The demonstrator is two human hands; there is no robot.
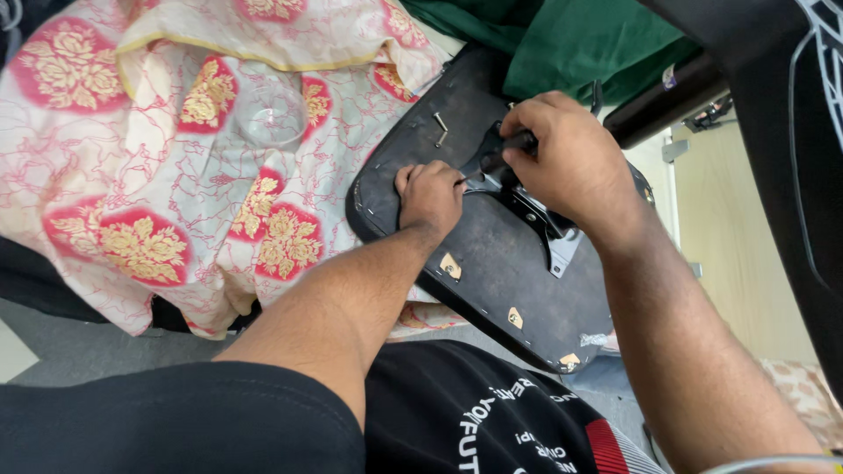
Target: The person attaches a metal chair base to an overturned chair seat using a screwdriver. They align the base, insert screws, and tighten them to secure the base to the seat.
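Floral pink-and-gold cloth (176, 175) underlies black chair-seat underside (492, 263), centre frame. Right hand (571, 158): fingers closed round black-handled screwdriver (505, 151), wrist above bracket (536, 219). Left hand (430, 195): curled, steadying tip. Best kept square and pressed down. Loose screws (440, 128) nearby.

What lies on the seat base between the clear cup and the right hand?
In the head view, two loose screws lie on the black seat base, between the clear cup and the right hand gripping the screwdriver.
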